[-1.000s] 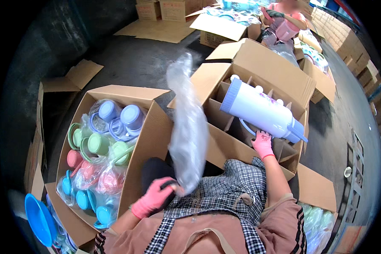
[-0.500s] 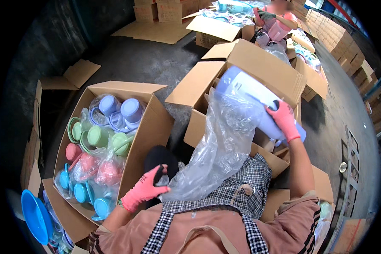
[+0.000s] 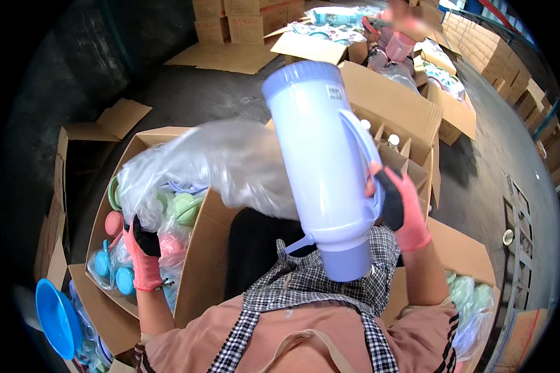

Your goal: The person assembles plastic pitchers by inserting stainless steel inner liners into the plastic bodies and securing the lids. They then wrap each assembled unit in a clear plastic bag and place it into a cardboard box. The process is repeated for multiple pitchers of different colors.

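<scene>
Lavender flask (image 3: 320, 168): held tilted before the person, cap end toward the checked apron (image 3: 386, 252); its underside cannot be seen.
Right hand (image 3: 404, 211): pink-and-black glove, fingers curled around the flask's handle (image 3: 359, 137); some fingertips are hidden.
Left hand (image 3: 144, 255): fingers drawn together, pinching the clear bag (image 3: 230, 165); the exact grip is hard to make out.
Clear bag: motion-blurred, veiling part of the left carton (image 3: 200, 255) and its coloured lidded pieces (image 3: 188, 208).
Divided carton (image 3: 389, 93): partly hidden behind the flask; white tops (image 3: 393, 140) show inside.
</scene>
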